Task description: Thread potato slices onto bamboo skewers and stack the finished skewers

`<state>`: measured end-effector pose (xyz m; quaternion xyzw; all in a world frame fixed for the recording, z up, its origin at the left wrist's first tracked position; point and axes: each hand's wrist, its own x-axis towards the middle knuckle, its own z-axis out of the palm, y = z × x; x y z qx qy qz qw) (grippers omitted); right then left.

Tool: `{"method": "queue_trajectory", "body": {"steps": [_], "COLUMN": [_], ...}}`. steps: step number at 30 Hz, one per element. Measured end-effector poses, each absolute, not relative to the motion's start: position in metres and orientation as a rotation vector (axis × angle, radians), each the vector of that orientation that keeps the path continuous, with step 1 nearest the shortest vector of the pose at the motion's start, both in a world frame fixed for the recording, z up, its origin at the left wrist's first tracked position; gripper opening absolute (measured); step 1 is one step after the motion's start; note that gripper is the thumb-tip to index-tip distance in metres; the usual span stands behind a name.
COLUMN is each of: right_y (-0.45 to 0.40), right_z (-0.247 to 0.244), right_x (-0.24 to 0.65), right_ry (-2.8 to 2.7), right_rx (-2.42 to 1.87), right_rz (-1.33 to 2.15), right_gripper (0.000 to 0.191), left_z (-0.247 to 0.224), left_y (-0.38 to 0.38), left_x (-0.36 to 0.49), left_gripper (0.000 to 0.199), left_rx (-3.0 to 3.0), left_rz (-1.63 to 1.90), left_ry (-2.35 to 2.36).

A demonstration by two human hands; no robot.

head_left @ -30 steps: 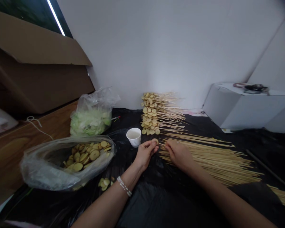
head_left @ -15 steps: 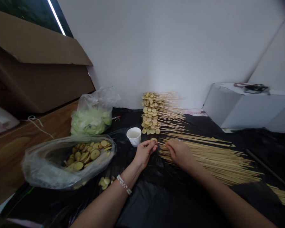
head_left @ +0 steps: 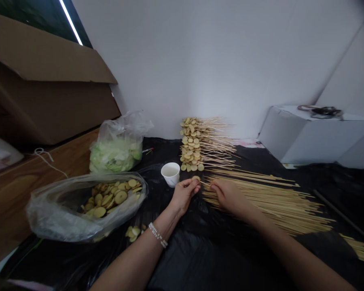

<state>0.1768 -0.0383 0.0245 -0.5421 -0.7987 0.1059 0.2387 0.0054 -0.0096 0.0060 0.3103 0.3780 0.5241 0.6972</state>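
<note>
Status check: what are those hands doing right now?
Left hand: round slice pinched. Right hand: bamboo skewer held. White cup just beyond left hand.

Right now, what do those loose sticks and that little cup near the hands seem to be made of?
The loose skewers look like bare bamboo or light wood: pale straw colour, matte, no paint. The small cup looks like white paper or thin plastic, with a smooth surface and thin rim; the picture can't settle which.
</note>
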Motion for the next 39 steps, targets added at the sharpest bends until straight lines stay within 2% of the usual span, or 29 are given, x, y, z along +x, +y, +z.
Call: {"method": "queue_trajectory", "body": {"steps": [6, 12, 20, 26, 35, 39], "right_y": [-0.039, -0.042, -0.043, -0.045, -0.042, -0.044], "right_z": [0.028, 0.029, 0.019, 0.020, 0.017, 0.021], "right_x": [0.179, 0.179, 0.175, 0.171, 0.173, 0.172], "right_ry": [-2.231, -2.164, -2.194, -2.287, -2.196, -2.204], "right_rx": [-1.493, -1.477, -1.597, -1.662, -1.505, -1.521], "right_rz": [0.236, 0.187, -0.076, -0.060, -0.031, -0.025], "right_gripper": [0.027, 0.019, 0.021, 0.025, 0.019, 0.023], "left_z": [0.007, 0.006, 0.008, 0.007, 0.006, 0.008], "left_y": [-0.009, -0.011, -0.014, -0.014, -0.019, -0.015], "left_x": [0.005, 0.006, 0.007, 0.006, 0.010, 0.008], "left_gripper": [0.032, 0.031, 0.033, 0.032, 0.033, 0.033], "left_rx": [0.708, 0.727, 0.741, 0.773, 0.827, 0.817], "left_rz": [1.166, 1.139, 1.119, 1.087, 1.042, 1.096], "left_ry": [0.845, 0.836, 0.846, 0.829, 0.827, 0.825]}}
